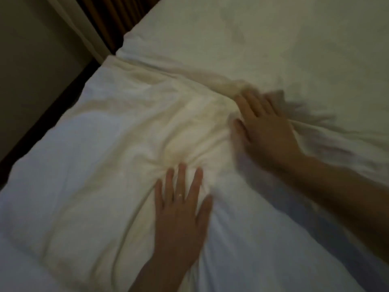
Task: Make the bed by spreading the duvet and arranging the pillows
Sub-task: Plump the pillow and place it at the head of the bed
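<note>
A white duvet (101,157) covers the near and left part of the bed, wrinkled around its middle. Its top edge runs as a bunched fold from the upper left toward the centre right. My left hand (181,209) lies flat on the duvet with fingers spread, a ring on one finger. My right hand (263,131) presses flat on the duvet's folded top edge, fingers apart and blurred. Beyond that fold lies the bare white sheet (273,39). No pillow is in view.
The bed's left edge drops to a dark gap (42,110) beside a pale wall (27,49). A brown slatted headboard or curtain (109,20) stands at the top left corner.
</note>
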{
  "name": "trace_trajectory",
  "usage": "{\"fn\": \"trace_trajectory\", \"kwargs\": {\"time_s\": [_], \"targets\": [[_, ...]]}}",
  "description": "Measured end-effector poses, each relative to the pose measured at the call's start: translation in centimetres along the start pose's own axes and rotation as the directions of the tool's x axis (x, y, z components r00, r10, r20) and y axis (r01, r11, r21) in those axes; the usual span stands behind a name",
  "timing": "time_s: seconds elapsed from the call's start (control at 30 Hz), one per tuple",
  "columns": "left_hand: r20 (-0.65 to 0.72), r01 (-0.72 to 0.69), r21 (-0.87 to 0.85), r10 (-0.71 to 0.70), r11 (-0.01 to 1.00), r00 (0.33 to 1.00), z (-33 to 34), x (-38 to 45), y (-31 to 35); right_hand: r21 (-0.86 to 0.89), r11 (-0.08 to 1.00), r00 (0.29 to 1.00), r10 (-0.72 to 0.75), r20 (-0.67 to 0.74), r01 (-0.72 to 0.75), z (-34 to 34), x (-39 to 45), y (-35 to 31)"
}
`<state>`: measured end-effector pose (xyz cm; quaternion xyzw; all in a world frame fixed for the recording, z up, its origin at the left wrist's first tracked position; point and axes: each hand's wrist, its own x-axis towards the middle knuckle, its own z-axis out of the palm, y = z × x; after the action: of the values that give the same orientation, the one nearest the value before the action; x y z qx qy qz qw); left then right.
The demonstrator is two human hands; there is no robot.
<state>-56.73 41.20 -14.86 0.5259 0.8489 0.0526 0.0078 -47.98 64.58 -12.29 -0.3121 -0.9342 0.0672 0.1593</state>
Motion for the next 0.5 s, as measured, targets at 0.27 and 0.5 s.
{"fn": "trace_trajectory", "kwargs": {"time_s": [0.27,0.5], "targets": [[0.036,-0.026,-0.046,0.027,0.999,0.999,2.5,0.3,-2.7,-0.212,0.961,0.933,-0.095,0.346,0.177,0.9,-6.5,2.8],[-0.155,0.066,-0.341,-0.125,0.938,0.980,-3.8,-10.7,3.7,0.104,0.969,0.921,-0.247,0.301,0.226,-4.9,-14.2,-10.3]]}}
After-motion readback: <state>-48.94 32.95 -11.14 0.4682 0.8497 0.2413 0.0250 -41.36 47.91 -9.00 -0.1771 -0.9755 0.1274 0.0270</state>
